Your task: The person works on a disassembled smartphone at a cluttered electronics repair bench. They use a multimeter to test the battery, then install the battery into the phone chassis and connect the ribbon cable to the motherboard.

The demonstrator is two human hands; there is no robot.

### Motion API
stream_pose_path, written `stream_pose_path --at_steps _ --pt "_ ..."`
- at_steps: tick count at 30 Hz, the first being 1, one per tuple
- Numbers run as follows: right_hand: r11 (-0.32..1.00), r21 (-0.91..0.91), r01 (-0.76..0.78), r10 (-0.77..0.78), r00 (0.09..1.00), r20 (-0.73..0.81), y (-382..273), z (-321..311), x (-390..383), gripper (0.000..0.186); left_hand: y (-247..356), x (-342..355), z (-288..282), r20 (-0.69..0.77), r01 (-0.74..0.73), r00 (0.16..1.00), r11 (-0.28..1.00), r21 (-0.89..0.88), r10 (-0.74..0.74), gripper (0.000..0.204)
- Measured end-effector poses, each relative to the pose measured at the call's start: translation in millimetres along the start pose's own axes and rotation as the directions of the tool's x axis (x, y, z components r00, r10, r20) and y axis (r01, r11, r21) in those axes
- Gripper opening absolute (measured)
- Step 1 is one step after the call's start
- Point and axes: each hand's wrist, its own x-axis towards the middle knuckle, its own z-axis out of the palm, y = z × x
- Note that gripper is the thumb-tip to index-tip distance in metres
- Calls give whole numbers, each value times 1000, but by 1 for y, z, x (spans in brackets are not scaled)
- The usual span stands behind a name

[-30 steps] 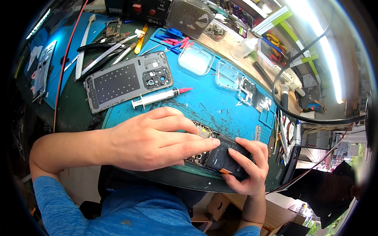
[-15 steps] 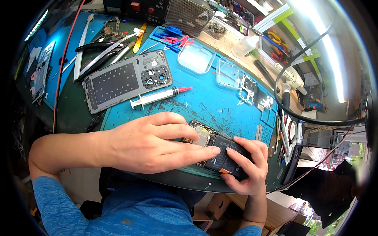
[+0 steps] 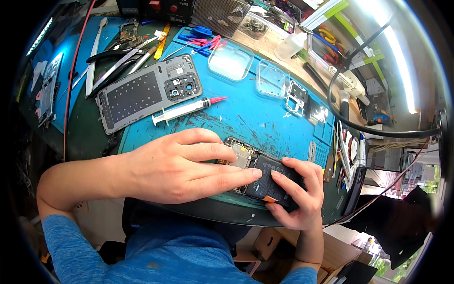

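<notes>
An opened phone lies near the front edge of the mat, its internal board and metal shields exposed. A black battery fills its right part, with an orange tab at the near edge. From the left, my left hand reaches over the phone, fingers stretched out. One of its fingertips rests on the battery; the hand hides the phone's left end. My right hand grips the phone's right end, thumb at the near side and fingers over the battery and far edge.
Beyond my left hand lie a syringe with a pink tip and a grey phone back cover. Clear plastic boxes stand on the blue mat. Pliers and tweezers lie at the far left; a black cable loops at right.
The whole view has shifted slightly, with the bench things sitting a little higher in it. Both hands keep nearly the same hold and place on the phone.
</notes>
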Motion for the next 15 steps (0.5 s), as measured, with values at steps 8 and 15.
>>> stream_pose_path --at_steps 8,15 --pt "1000 3 -1 2 1000 -23 0 2 0 61 -2 0 -2 6 -27 1000 1000 13 27 50" --pt "1000 21 12 -12 1000 -24 2 1 1 61 -2 0 -1 -35 -6 999 999 -53 4 53"
